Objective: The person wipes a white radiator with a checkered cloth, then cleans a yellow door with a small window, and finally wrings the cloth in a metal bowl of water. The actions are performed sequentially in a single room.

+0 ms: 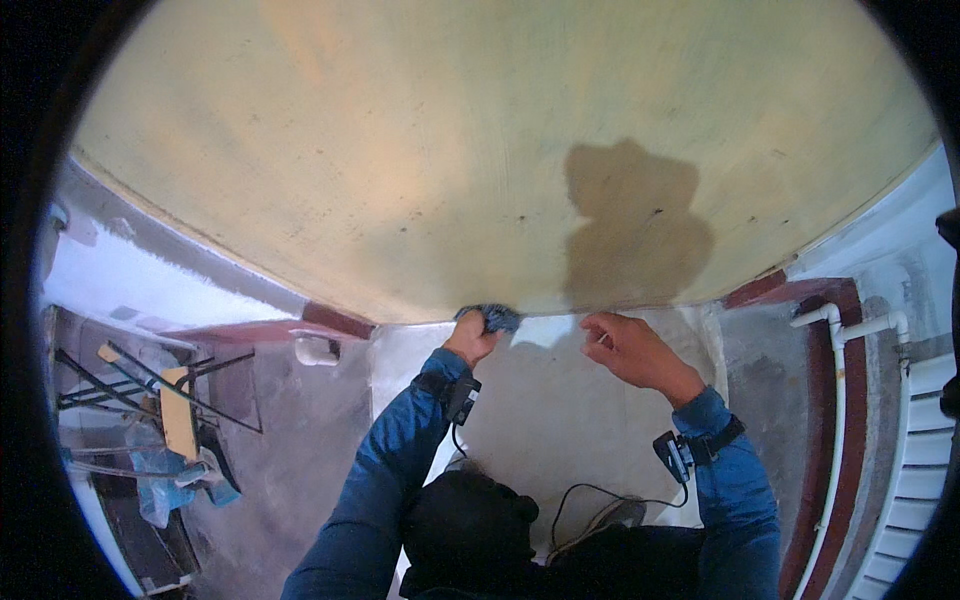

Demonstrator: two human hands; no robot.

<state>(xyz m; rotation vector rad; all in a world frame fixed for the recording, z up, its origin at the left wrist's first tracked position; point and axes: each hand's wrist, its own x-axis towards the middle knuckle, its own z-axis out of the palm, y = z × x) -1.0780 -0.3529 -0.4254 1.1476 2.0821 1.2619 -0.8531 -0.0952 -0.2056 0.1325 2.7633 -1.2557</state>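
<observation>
A large pale yellow-green panel (450, 187) with small dark spots fills the upper part of the view. At its lower edge, left of the middle, my left hand (471, 339) grips a crumpled dark grey-blue cloth or scouring pad (495, 318); which of the two it is, I cannot tell. My right hand (622, 349) is a little below the same edge, further right, with its fingers partly curled and nothing seen in them. Both wrists carry small black strapped devices with cables. A shadow falls on the panel above my right hand.
To the left are folded metal-framed furniture (180, 412) and a clear blue plastic bag (154, 480), with a small white object (316, 350) by the wall. White pipes (838, 390) and a white radiator (926, 450) line the right side. A shoe and a cable show below.
</observation>
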